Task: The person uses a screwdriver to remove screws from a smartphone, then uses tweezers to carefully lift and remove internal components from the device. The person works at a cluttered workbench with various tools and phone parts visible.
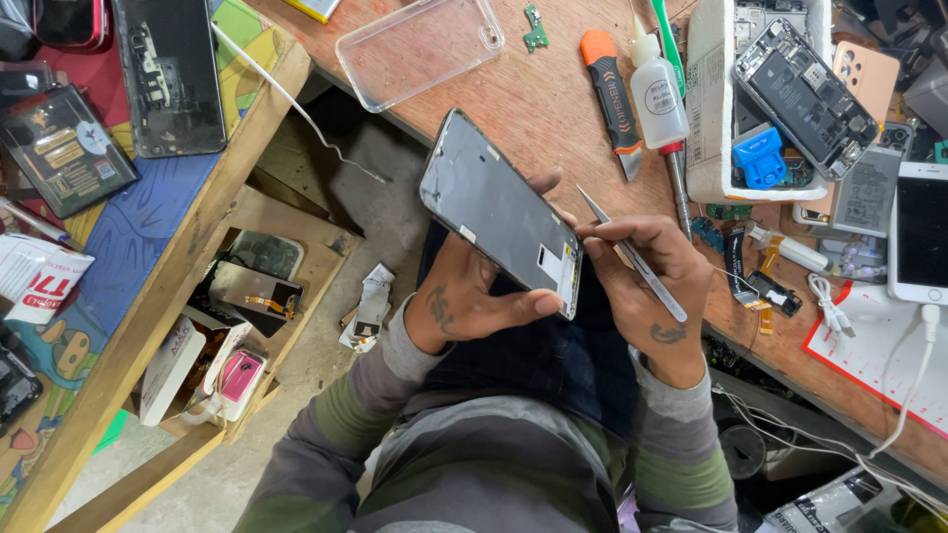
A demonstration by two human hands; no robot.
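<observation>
There is only 1 view. The camera sits on the person's head and looks straight down, close to the left hand [464, 296] and right hand [647, 271]. It sees the person's lap, the wooden workbench [553, 109] and the floor [385, 207] below.

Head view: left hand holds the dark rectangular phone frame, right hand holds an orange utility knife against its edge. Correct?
Not quite. In the head view the right hand holds thin metal tweezers, not the knife. The orange utility knife lies untouched on the wooden bench. The rest stands: the left hand holds the dark rectangular phone frame.
</observation>
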